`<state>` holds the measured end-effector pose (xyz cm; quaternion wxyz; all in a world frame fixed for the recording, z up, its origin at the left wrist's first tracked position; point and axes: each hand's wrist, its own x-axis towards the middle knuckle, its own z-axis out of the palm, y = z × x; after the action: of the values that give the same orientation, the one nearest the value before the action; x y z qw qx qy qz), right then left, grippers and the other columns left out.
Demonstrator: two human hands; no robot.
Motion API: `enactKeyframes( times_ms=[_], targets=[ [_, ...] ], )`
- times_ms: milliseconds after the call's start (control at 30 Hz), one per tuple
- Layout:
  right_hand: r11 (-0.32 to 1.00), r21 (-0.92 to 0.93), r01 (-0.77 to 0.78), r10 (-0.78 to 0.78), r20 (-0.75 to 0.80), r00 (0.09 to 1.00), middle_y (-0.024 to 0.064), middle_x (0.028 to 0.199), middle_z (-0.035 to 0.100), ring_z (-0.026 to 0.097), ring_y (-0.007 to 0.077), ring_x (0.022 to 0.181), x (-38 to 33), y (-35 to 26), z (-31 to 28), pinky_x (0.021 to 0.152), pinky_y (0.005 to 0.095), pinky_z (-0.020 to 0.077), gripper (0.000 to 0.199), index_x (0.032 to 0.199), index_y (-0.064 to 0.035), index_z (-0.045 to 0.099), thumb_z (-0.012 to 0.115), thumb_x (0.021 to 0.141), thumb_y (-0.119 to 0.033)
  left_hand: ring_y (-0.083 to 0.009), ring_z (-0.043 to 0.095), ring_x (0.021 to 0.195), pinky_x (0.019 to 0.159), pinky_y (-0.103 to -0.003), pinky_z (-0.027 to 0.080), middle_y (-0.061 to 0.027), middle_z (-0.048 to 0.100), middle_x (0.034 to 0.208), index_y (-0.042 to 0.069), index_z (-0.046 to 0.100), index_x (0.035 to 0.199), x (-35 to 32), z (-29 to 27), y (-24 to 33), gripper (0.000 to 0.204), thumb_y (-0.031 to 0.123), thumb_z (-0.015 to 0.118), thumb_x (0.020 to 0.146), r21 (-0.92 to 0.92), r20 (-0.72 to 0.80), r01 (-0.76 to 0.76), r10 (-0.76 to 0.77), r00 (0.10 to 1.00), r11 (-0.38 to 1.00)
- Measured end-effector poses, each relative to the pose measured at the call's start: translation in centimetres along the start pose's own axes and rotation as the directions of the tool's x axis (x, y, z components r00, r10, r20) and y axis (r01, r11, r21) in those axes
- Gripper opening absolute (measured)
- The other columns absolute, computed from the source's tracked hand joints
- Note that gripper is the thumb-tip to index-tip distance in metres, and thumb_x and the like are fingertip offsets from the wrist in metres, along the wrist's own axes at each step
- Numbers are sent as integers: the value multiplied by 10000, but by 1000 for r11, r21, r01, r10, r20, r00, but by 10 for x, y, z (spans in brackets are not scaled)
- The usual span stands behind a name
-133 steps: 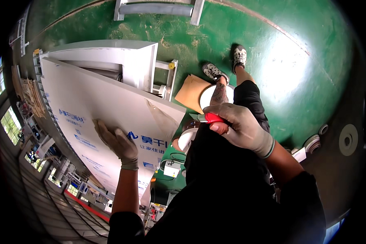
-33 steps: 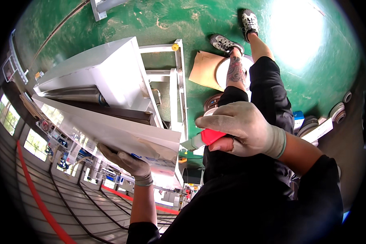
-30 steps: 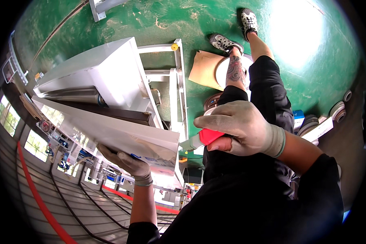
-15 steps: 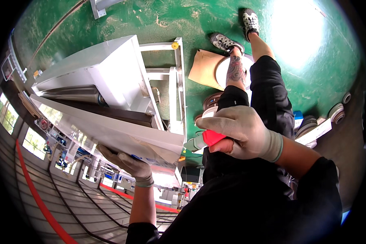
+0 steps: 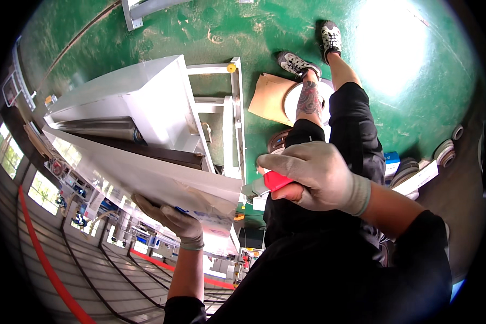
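Panel (image 5: 146,178) large, thin, stiff, likely light; left hand (image 5: 170,218) cups lower edge. Right hand (image 5: 308,173) fisted round red-handled cutter (image 5: 272,182).

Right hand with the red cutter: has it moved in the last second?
Barely. The right hand with the red cutter stays beside the white panel's corner, above the thigh.
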<state>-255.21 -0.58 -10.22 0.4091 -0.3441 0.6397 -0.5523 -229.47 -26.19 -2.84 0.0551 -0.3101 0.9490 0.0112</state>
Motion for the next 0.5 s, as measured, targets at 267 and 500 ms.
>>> enactKeyframes(
  times_ms=[267, 500],
  targets=[
    [971, 46, 237, -224, -186, 957, 62, 787, 640, 657, 276, 654, 14, 42, 30, 570, 400, 512, 560, 1242, -96, 669, 752, 832, -469, -490, 238, 1510, 1229, -566, 278, -365, 191, 1608, -73, 101, 1594, 2, -1, 10, 663, 399, 140, 1129, -65, 43, 63, -60, 997, 996],
    [941, 5, 339, -335, -146, 931, 60, 769, 614, 652, 279, 656, 27, 58, 29, 568, 408, 505, 608, 1255, -94, 669, 706, 848, -543, -581, 310, 1450, 1142, -681, 361, -377, 213, 1600, 287, -24, 1633, -2, -3, -1, 542, 320, 188, 1136, 37, 37, -61, 60, 998, 997]
  ],
)
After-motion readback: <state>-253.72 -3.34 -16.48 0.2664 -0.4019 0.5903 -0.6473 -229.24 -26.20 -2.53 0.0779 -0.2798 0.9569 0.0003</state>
